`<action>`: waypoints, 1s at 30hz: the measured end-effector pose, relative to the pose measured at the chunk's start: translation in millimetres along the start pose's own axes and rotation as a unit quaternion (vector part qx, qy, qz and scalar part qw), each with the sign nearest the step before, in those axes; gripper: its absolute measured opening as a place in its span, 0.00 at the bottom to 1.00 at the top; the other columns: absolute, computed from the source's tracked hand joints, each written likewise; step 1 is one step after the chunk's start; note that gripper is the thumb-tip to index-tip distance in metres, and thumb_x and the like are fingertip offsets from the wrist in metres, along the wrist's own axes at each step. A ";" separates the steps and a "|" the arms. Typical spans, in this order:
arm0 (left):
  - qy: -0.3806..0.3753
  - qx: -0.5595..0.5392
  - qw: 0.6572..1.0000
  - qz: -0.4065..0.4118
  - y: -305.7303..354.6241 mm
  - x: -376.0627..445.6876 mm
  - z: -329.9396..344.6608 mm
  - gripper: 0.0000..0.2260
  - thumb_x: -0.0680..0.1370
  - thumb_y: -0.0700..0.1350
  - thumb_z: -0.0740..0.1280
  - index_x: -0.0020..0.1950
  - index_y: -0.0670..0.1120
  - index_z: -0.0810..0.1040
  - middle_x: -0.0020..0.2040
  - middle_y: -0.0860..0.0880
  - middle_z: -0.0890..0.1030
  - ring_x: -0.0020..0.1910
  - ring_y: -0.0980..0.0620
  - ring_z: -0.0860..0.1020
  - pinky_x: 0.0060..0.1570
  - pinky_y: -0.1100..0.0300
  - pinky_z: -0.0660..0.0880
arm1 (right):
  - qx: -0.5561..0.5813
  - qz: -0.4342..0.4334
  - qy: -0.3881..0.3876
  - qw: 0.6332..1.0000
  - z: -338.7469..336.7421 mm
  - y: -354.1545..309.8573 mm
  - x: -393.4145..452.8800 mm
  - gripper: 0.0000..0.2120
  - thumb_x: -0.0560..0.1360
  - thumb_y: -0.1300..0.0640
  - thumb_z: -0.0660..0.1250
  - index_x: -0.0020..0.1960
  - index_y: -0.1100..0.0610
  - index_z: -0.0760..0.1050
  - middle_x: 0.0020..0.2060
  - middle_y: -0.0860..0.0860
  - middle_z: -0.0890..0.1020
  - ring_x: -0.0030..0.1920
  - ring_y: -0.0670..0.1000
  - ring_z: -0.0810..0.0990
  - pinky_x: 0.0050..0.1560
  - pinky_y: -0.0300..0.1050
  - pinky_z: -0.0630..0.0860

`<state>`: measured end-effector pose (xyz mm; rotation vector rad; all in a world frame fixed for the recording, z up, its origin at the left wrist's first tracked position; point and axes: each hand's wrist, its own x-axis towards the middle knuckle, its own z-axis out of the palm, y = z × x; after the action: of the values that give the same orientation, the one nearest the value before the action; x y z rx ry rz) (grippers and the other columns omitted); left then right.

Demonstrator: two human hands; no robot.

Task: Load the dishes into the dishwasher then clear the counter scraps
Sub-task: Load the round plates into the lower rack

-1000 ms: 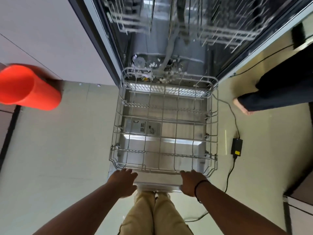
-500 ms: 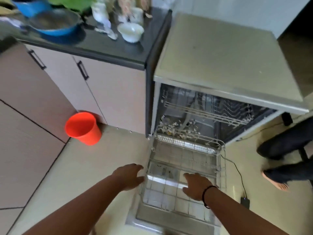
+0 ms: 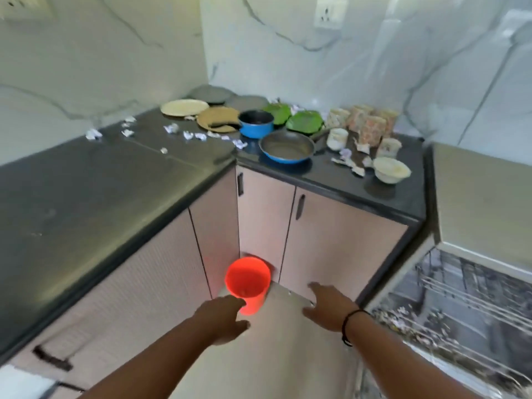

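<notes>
The dishwasher (image 3: 472, 214) stands open at the right, its wire racks (image 3: 449, 295) showing. Dirty dishes crowd the black counter (image 3: 86, 197) in the corner: a blue frying pan (image 3: 286, 149), a blue pot (image 3: 256, 123), green plates (image 3: 305, 122), beige plates (image 3: 184, 107), patterned cups (image 3: 368, 122) and a white bowl (image 3: 391, 169). Crumpled paper scraps (image 3: 190, 135) lie among them. My left hand (image 3: 223, 318) and my right hand (image 3: 328, 305) hover empty over the floor, fingers apart.
An orange bin (image 3: 247, 283) stands on the floor in the cabinet corner, just beyond my left hand. Cabinet doors with dark handles (image 3: 299, 207) run under the counter. A wall socket (image 3: 328, 11) sits above the dishes.
Both hands let go of the lower rack and lifted off it. My view swung up and left from the dishwasher to the counter corner with the dishes.
</notes>
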<state>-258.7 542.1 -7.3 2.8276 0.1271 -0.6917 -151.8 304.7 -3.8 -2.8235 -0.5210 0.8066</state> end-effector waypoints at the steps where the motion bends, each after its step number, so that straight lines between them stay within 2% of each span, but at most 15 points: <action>1: 0.016 -0.007 1.000 -0.003 -11.0 3.0 -13.3 0.26 0.78 0.60 0.60 0.74 0.53 0.63 0.73 0.52 0.67 0.71 0.50 0.67 0.67 0.54 0.66 | 0.003 -0.010 0.019 1.000 -16.1 -16.5 8.7 0.35 0.73 0.41 0.64 0.75 0.50 0.57 0.70 0.54 0.69 0.70 0.54 0.66 0.67 0.48 0.68; 6: 0.091 -0.039 0.995 0.010 -31.6 41.6 -84.4 0.26 0.77 0.60 0.62 0.73 0.53 0.65 0.72 0.51 0.69 0.68 0.49 0.69 0.66 0.54 0.68 | 0.009 -0.043 0.093 0.995 -85.5 -63.5 53.8 0.35 0.74 0.41 0.64 0.76 0.51 0.56 0.71 0.53 0.69 0.71 0.55 0.66 0.68 0.51 0.67; 11: 0.140 -0.063 0.988 0.032 -29.5 101.9 -150.4 0.26 0.78 0.59 0.62 0.74 0.52 0.64 0.73 0.51 0.68 0.70 0.50 0.67 0.68 0.53 0.65 | 0.040 -0.068 0.149 0.986 -139.7 -73.0 110.6 0.36 0.73 0.40 0.65 0.76 0.49 0.56 0.72 0.53 0.66 0.71 0.54 0.66 0.69 0.52 0.67; 15: 0.190 -0.060 0.980 0.027 -26.4 157.2 -209.4 0.26 0.77 0.60 0.62 0.73 0.53 0.65 0.73 0.51 0.68 0.70 0.51 0.68 0.68 0.54 0.66 | 0.042 -0.104 0.186 0.976 -191.7 -76.7 171.8 0.37 0.72 0.39 0.66 0.76 0.48 0.56 0.74 0.51 0.64 0.74 0.53 0.62 0.70 0.54 0.66; 17: 0.219 -0.075 0.973 0.017 -24.6 184.2 -240.6 0.25 0.77 0.60 0.63 0.72 0.54 0.66 0.72 0.52 0.69 0.68 0.52 0.70 0.67 0.53 0.67 | 0.039 -0.134 0.201 0.970 -224.4 -78.5 204.9 0.36 0.72 0.39 0.65 0.75 0.49 0.58 0.72 0.51 0.66 0.72 0.53 0.63 0.69 0.53 0.67; 20: 0.237 -0.107 0.966 -0.002 -26.5 217.6 -283.2 0.25 0.76 0.59 0.65 0.71 0.55 0.68 0.69 0.52 0.72 0.64 0.54 0.73 0.63 0.55 0.71 | 0.009 -0.181 0.201 0.963 -271.3 -86.9 249.1 0.35 0.73 0.40 0.65 0.75 0.52 0.59 0.72 0.52 0.66 0.72 0.55 0.61 0.71 0.51 0.62; 22: 0.243 -0.141 0.960 -0.015 -31.4 237.8 -308.4 0.24 0.76 0.59 0.66 0.71 0.55 0.68 0.68 0.52 0.73 0.61 0.54 0.74 0.62 0.55 0.73 | -0.012 -0.199 0.196 0.960 -301.7 -95.9 276.2 0.37 0.73 0.39 0.64 0.76 0.51 0.57 0.73 0.51 0.65 0.74 0.55 0.59 0.72 0.53 0.60; 24: 0.260 -0.163 0.951 -0.024 -40.1 252.6 -329.8 0.24 0.76 0.58 0.65 0.70 0.55 0.69 0.67 0.51 0.74 0.62 0.54 0.74 0.63 0.55 0.72 | -0.007 -0.219 0.201 0.955 -328.7 -108.1 302.5 0.36 0.72 0.39 0.64 0.75 0.50 0.57 0.73 0.51 0.65 0.74 0.55 0.60 0.71 0.53 0.63; 27: 0.278 -0.192 0.941 -0.026 -60.1 268.7 -355.9 0.23 0.77 0.57 0.66 0.70 0.55 0.69 0.70 0.53 0.72 0.65 0.55 0.71 0.60 0.62 0.66 | 0.009 -0.248 0.189 0.950 -356.4 -133.3 337.1 0.36 0.73 0.42 0.66 0.76 0.51 0.57 0.72 0.53 0.66 0.72 0.55 0.61 0.69 0.53 0.65; 30: 0.295 -0.190 0.936 -0.022 -87.8 284.0 -381.9 0.24 0.75 0.60 0.66 0.70 0.57 0.68 0.71 0.55 0.70 0.66 0.55 0.70 0.63 0.60 0.66 | 0.012 -0.260 0.190 0.947 -373.6 -159.3 371.6 0.35 0.73 0.42 0.67 0.75 0.53 0.59 0.70 0.55 0.68 0.70 0.55 0.64 0.68 0.52 0.66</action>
<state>150.6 727.3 172.9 2.5564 0.3782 0.1863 298.1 569.4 170.9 -2.5248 -1.1007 0.1620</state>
